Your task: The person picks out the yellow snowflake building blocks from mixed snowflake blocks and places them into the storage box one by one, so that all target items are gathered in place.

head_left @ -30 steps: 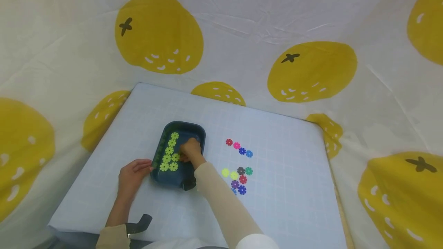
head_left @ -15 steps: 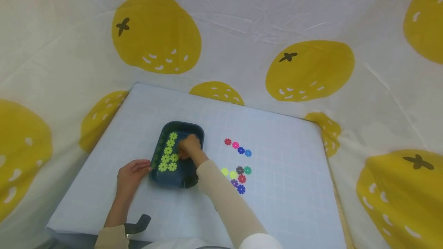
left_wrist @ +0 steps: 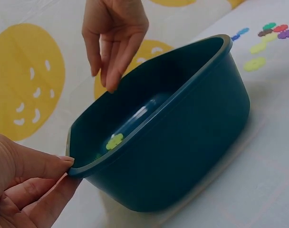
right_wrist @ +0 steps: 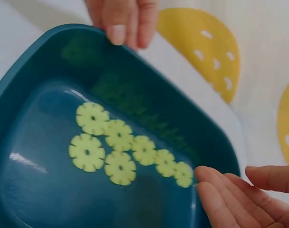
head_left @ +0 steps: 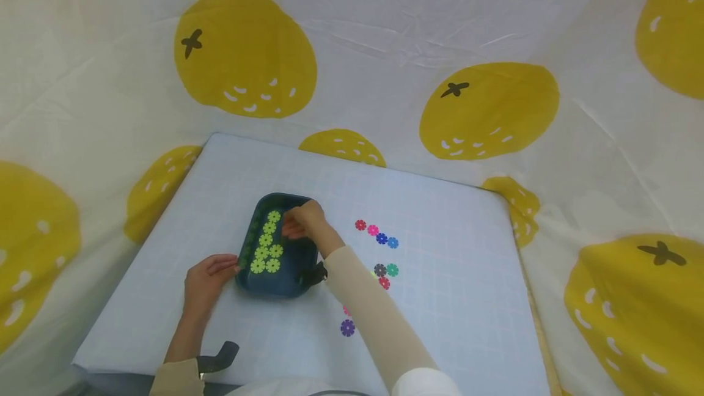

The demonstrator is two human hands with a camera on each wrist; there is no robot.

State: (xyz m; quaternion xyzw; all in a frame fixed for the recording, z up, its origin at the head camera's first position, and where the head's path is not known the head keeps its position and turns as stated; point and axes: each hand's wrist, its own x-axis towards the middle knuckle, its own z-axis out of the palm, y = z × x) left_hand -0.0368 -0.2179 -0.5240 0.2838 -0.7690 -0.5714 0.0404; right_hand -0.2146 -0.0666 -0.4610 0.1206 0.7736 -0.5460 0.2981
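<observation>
Lifted higher, my right hand (head_left: 308,219) hangs loose, empty; jerking the tub (head_left: 288,277) my left hand (head_left: 206,280) pinches could scatter discs (head_left: 261,252) between.

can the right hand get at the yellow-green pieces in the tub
Likely yes: the right hand hovers over the open tub, with nothing visible between it and the yellow-green pieces.

Curtained-off work spot, fruit-print cloth (head_left: 363,78), white-covered table (head_left: 462,298)

Seven yellow-green flower-shaped discs (right_wrist: 139,147), five in a row, two alongside, lie in a dark teal tub (right_wrist: 49,199) between a person's left hand (right_wrist: 124,19), pinching its rim, and right hand (right_wrist: 249,199), fingers extended.
</observation>
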